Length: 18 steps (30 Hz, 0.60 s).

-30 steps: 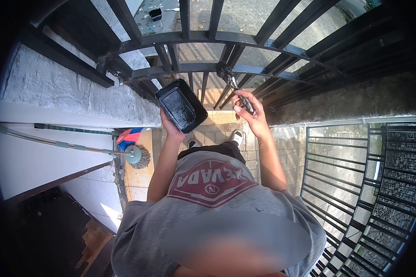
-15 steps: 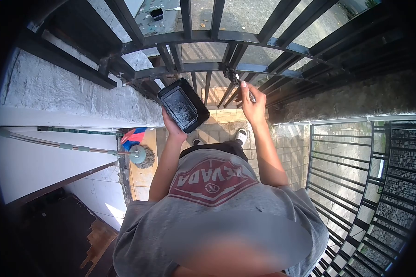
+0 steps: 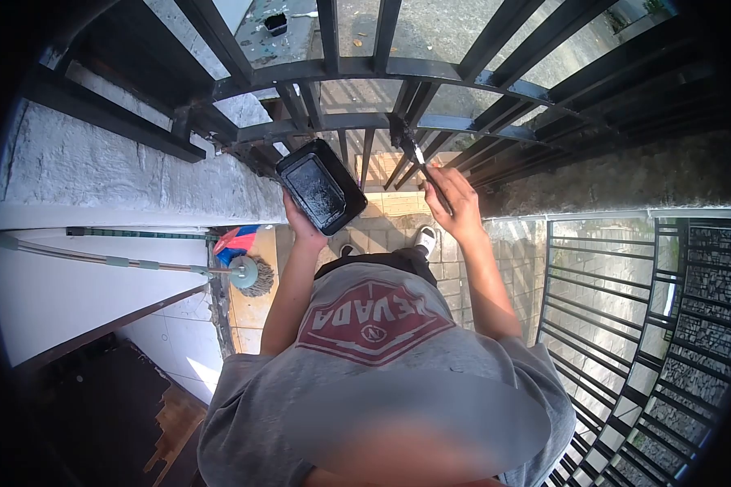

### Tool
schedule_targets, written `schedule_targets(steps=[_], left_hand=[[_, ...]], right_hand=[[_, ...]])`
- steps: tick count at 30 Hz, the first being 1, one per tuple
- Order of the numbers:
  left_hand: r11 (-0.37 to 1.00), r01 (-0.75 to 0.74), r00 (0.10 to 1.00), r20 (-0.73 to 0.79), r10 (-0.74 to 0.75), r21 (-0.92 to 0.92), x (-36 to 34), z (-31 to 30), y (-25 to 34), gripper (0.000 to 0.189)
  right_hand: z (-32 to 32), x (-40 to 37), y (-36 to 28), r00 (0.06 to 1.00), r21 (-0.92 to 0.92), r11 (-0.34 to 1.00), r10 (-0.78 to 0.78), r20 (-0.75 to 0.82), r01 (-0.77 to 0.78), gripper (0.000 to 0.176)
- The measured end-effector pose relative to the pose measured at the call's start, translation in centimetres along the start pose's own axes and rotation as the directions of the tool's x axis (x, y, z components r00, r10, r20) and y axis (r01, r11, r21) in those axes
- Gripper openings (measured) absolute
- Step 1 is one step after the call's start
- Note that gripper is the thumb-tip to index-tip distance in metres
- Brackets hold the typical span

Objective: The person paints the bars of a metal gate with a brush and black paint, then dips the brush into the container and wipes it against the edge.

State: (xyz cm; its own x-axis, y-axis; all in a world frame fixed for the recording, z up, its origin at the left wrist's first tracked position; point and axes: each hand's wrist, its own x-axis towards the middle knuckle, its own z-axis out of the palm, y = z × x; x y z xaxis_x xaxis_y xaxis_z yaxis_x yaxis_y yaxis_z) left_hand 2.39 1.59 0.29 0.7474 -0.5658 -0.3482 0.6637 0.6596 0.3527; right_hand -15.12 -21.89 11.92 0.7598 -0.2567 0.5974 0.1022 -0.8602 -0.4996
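My right hand grips the dark handle of a paintbrush. The brush slants up to the left, and its black bristles meet the lower rail of a black metal gate. In my left hand is a black plastic tray, held tilted by its lower left edge. Dark wet-looking paint, with pale glints, coats the tray's inside. The tray is just below the rail, left of the brush. My left fingers are mostly hidden beneath it.
A mop leans at left beside a red and blue bag. A rough whitish wall borders the gate on the left. Another small black container stands beyond the bars. More black railing runs along the right.
My right hand has shifted down and to the right, holding the brush farther back along its handle. The bristles stay at the rail. My left hand and the tray barely move.
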Motion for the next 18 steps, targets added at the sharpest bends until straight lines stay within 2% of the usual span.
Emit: schedule_targets(steps=[3, 7, 8, 9, 11, 12, 15, 18], left_hand=[[1.000, 0.008, 1.000, 0.008, -0.008, 0.001, 0.1, 0.5, -0.2, 0.066], [1.000, 0.024, 0.998, 0.050, -0.023, -0.015, -0.3, 1.6, -1.0, 0.067], [1.000, 0.020, 0.998, 0.053, -0.019, -0.019, -0.3, 1.3, -1.4, 0.068], [1.000, 0.007, 0.998, 0.061, -0.006, -0.026, 0.1, 0.9, -1.7, 0.068], [0.999, -0.011, 0.998, 0.062, 0.014, -0.050, 0.3, 0.8, -2.3, 0.068], [0.998, -0.012, 0.998, 0.059, 0.016, -0.064, 0.3, 0.8, -2.6, 0.068], [0.995, -0.028, 0.999, 0.025, 0.030, -0.098, 0.0, 1.3, -3.5, 0.068], [0.990, -0.040, 0.999, 0.027, 0.044, -0.133, -0.6, 1.8, -4.5, 0.068]], right_hand=[[-0.5, 1.4, 1.0, 0.992, -0.061, 0.990, -0.127, -0.024, 0.125, 0.042], [2.0, -0.2, 5.2, 0.997, -0.095, 0.994, -0.046, 0.061, 0.052, 0.038], [2.8, -1.2, 6.0, 0.994, -0.147, 0.989, 0.002, 0.111, 0.014, 0.037], [3.6, -1.8, 6.8, 0.987, -0.122, 0.992, -0.007, 0.160, 0.027, 0.039], [4.1, -1.9, 6.4, 0.987, -0.059, 0.996, -0.061, 0.150, 0.070, 0.039], [3.6, -1.2, 5.7, 0.988, -0.039, 0.992, -0.115, 0.102, 0.120, 0.039], [2.8, -0.3, 5.9, 0.991, -0.030, 0.993, -0.119, -0.060, 0.118, 0.038], [3.7, -1.8, 7.7, 0.987, -0.017, 0.991, -0.128, 0.094, 0.130, 0.039]])
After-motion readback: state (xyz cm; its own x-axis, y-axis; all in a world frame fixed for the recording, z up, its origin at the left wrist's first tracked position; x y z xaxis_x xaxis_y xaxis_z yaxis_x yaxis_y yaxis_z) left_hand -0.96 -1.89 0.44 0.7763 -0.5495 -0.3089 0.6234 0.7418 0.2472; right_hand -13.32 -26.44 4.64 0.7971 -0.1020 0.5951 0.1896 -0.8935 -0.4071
